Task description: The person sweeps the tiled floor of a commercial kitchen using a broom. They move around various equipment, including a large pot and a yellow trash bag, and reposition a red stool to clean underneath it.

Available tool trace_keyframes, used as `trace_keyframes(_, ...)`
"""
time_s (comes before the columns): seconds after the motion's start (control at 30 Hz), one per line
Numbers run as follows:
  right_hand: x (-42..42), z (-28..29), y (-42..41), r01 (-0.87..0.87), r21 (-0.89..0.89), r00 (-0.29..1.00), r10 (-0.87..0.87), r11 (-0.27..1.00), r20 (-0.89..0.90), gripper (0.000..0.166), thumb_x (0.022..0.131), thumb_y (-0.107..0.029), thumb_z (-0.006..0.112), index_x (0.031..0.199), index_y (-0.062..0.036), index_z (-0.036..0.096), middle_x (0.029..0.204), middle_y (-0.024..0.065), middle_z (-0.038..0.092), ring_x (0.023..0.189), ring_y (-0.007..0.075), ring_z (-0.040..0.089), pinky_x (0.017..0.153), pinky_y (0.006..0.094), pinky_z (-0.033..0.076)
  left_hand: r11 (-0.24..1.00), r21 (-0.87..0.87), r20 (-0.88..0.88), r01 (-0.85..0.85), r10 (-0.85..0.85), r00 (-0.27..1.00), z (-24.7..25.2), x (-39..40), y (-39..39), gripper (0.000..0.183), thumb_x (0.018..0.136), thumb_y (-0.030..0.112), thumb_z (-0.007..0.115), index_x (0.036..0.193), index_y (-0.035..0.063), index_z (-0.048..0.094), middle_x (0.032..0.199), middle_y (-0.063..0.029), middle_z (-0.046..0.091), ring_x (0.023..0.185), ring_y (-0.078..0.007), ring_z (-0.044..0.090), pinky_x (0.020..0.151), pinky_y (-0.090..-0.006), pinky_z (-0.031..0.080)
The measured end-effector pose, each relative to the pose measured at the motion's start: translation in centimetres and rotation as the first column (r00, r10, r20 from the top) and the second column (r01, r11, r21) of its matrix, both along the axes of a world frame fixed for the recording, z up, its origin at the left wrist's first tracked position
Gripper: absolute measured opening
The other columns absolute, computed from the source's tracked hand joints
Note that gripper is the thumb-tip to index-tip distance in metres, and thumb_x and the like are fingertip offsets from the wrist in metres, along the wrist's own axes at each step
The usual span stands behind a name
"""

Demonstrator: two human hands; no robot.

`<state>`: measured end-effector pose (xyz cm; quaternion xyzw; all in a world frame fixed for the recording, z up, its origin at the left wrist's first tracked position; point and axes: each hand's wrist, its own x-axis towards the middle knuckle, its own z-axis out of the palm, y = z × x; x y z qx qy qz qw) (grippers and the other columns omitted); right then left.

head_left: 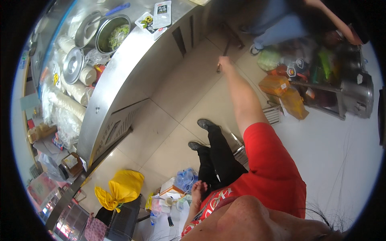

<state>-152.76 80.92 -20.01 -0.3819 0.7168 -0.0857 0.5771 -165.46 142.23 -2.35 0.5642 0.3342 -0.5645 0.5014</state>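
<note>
My right hand [224, 62] is stretched far out over the tiled floor [181, 99] and grips a dark rod [226, 49]. Beyond the hand, the rod meets or passes a brown bar [233, 34]; blur hides what they belong to. My left hand [199, 189] hangs beside my black trousers [215, 150], its fingers loosely curled and slightly apart, holding nothing. Close to it lies a bundle of blue plastic [186, 179].
On the steel counter [102, 87] at left stand a pot [98, 36] of chopped greens, a metal lid [73, 65], stacked bowls [68, 102] and flat packets [162, 14]. Another person's legs [280, 30] are at upper right, near a loaded metal rack [319, 87]. A tied yellow bag [126, 183] is lower left.
</note>
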Motion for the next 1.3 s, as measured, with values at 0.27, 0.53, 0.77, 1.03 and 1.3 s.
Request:
trace_keyframes(0.27,-3.9,-8.8,10.5,-0.423,-0.081,0.888,0.395,0.902,-0.235,0.051,0.075,-0.009,0.04,0.121,-0.0028,0.017,0.107,0.0239,0.043,0.096,0.0347,0.045,0.078,0.0406,0.038,0.99,0.136,-0.116,-0.028,0.044,0.992,0.7,-0.9,-0.5,0.017,0.083,0.015,0.044,0.096,0.0063,0.047,0.085,-0.0104,0.057,0.07,-0.0177,0.057,0.061,-0.0279,0.046)
trace_keyframes(0.53,-9.6,3.0,40.7,-0.772,0.387,0.49,0.86,0.505,-0.143,0.056,0.079,-0.008,0.035,0.125,-0.0038,0.004,0.103,0.0236,0.046,0.09,0.0337,0.05,0.073,0.0409,0.043,0.988,0.107,-0.009,-0.112,0.114,0.993,1.9,0.3,-4.2,0.019,0.082,0.017,0.045,0.097,0.0057,0.047,0.084,-0.0079,0.057,0.071,-0.0142,0.055,0.062,-0.0237,0.046)
trace_keyframes(0.77,-10.7,9.5,42.3,-0.745,0.459,0.604,0.782,0.485,0.153,0.038,0.069,0.001,0.043,0.105,0.001,0.031,0.074,0.0154,0.05,0.049,0.0257,0.051,0.035,0.0352,0.039,0.967,0.049,0.076,-0.249,0.245,0.967,2.5,-0.4,-2.9,0.018,0.083,0.014,0.041,0.1,0.0064,0.045,0.086,-0.0071,0.056,0.072,-0.0132,0.054,0.063,-0.0234,0.046)
trace_keyframes(1.03,-7.6,13.0,35.8,-0.579,0.359,0.811,0.563,0.732,0.16,0.025,0.074,-0.002,0.043,0.095,-0.0015,0.03,0.048,0.0041,0.035,0.032,0.0131,0.034,0.026,0.0288,0.029,0.931,0.018,0.023,-0.366,0.365,0.931,0.9,-2.0,3.0,0.018,0.083,0.017,0.042,0.099,0.0083,0.046,0.086,-0.0062,0.055,0.073,-0.0133,0.055,0.063,-0.0239,0.046)
trace_keyframes(1.3,9.2,-2.7,43.1,-0.47,0.496,0.842,0.539,0.73,0.006,0.016,0.08,-0.008,0.029,0.093,0.001,0.027,0.056,0.0129,0.042,0.037,0.0176,0.036,0.03,0.0299,0.029,0.828,0.023,0.185,-0.56,0.547,0.817,2.8,-4.5,15.9,0.026,0.081,0.018,0.044,0.104,0.0068,0.042,0.089,-0.0104,0.055,0.077,-0.0176,0.055,0.066,-0.0275,0.045)
